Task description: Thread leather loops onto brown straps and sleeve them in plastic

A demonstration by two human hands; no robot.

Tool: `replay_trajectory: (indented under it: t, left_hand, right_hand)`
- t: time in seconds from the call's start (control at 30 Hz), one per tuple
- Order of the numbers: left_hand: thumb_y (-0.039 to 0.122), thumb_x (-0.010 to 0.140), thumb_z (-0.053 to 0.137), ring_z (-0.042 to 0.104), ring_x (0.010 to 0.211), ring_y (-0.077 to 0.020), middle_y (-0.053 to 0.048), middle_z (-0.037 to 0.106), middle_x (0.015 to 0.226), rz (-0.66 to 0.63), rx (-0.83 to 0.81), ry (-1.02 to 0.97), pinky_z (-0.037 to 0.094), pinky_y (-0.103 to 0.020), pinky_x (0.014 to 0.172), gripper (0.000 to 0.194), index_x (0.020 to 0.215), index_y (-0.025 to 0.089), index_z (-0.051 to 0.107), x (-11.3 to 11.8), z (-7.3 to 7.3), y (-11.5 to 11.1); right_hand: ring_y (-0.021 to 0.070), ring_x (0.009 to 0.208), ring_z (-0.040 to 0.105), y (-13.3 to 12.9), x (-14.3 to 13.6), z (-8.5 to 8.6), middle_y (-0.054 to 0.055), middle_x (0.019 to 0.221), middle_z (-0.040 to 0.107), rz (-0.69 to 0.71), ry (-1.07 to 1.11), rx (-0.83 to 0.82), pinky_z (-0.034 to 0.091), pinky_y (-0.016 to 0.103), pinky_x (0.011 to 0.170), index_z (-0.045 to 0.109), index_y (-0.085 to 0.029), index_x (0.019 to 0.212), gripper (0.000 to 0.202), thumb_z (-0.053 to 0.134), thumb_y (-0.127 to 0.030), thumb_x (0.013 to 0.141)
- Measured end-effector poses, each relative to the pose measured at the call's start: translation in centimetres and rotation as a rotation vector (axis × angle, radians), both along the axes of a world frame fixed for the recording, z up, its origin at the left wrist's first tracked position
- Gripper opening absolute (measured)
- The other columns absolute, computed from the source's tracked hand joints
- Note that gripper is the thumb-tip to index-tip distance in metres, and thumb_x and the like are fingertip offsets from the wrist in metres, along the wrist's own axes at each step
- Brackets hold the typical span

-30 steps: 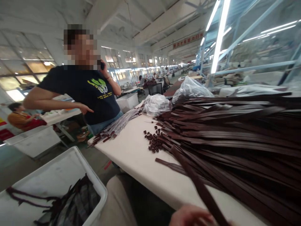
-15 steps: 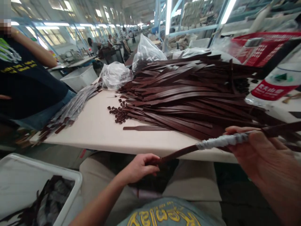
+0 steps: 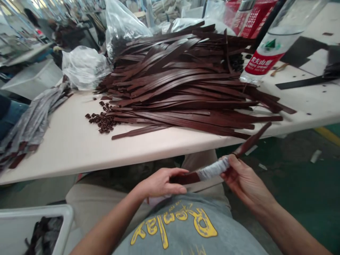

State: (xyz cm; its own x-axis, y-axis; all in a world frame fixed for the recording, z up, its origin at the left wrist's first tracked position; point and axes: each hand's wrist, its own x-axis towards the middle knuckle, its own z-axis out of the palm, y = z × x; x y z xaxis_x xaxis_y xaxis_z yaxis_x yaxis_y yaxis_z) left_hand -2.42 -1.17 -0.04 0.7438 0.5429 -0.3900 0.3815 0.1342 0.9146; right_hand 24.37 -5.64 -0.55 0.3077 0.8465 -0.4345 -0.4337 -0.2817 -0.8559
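Note:
Close to my body, my left hand [image 3: 163, 182] grips one end of a dark brown leather strap [image 3: 253, 140], thumb and fingers around it. Bunched over the strap's middle is a thin whitish wrapping sleeve [image 3: 214, 169]. My right hand [image 3: 245, 179] pinches the strap at the right end of this sleeve, and the bare far end sticks out up to the right. On the table beyond lies a broad pile of brown leather straps [image 3: 170, 85]. Small dark brown loops [image 3: 103, 120] are heaped at the pile's left end.
The pale table [image 3: 71, 148] has its front edge just past my knees. Sleeved straps [image 3: 34, 115] hang over its left side. A white bin [image 3: 68, 216] stands low at left. Plastic bags [image 3: 85, 67], a water bottle [image 3: 268, 53] and a red basket [image 3: 260, 21] are around the pile.
My right hand has come down and left, closer to my body, bringing the sleeved strap with it. The sleeve looks more bunched. The view has tilted down and shifted right.

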Motion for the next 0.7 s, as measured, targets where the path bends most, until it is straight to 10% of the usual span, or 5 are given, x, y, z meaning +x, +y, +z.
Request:
replay_trajectory:
  t: [0.3,0.53,0.7]
  left_hand:
    - [0.055,0.080,0.064,0.059,0.059,-0.0113,-0.003,0.068,0.072,0.123,-0.299,-0.012,0.041,-0.022,0.057,0.042,0.081,0.013,0.066,3.8,-1.3,-0.4]
    - [0.056,0.081,0.064,0.060,0.060,-0.0107,-0.003,0.068,0.077,0.121,-0.426,-0.011,0.043,-0.022,0.057,0.042,0.084,0.013,0.062,1.9,-1.5,-1.2]
    - [0.059,0.081,0.064,0.065,0.068,-0.0135,-0.005,0.071,0.088,0.087,-0.496,-0.039,0.048,-0.024,0.063,0.060,0.124,0.017,0.056,-0.8,-1.2,-0.9]
  right_hand:
    - [0.0125,0.068,0.056,0.3,-2.6,-0.3,0.000,0.073,0.067,0.071,0.094,-0.039,0.052,0.017,0.056,0.076,-0.018,0.077,0.046,0.096,-0.052,0.055]
    - [0.0134,0.064,0.057,0.6,-2.0,-2.0,0.000,0.076,0.067,-0.017,0.083,-0.033,0.050,0.018,0.046,0.073,-0.019,0.075,0.047,0.097,-0.053,0.052]
    - [0.0147,0.063,0.059,1.1,0.5,-3.0,-0.002,0.074,0.066,-0.078,0.026,-0.006,0.051,0.020,0.044,0.068,-0.023,0.077,0.045,0.095,-0.052,0.055]
